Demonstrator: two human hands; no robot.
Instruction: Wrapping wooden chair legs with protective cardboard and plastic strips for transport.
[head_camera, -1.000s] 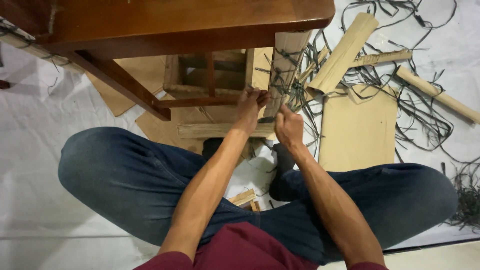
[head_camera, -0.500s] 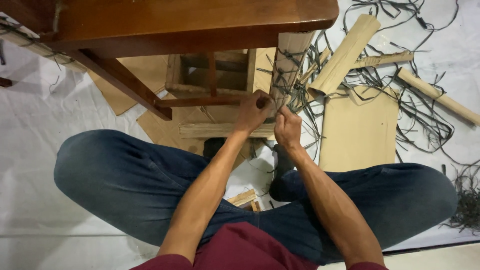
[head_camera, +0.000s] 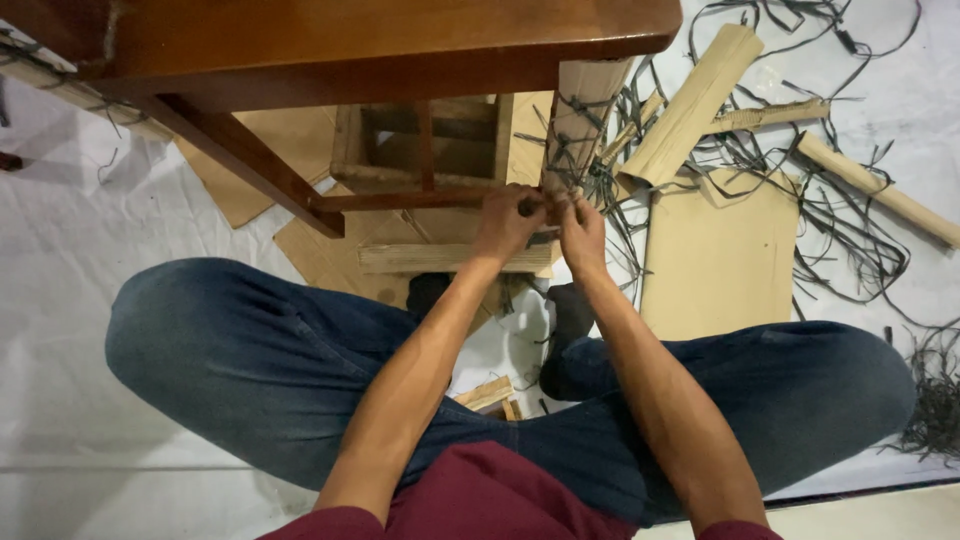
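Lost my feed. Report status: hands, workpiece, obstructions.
Both hands, left hand and right hand, pinching dark strips at cardboard-wrapped leg. Loose strips litter floor right.

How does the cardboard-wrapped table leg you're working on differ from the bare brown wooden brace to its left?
The cardboard-wrapped table leg is pale tan, covered and crossed by dark straps; the bare brown wooden brace is glossy reddish-brown and uncovered. The leg runs almost straight down from the tabletop, while the brace slants diagonally. Both hands, left hand and right hand, meet at the leg; neither touches the brace. Both parts sit under the same brown wooden tabletop.
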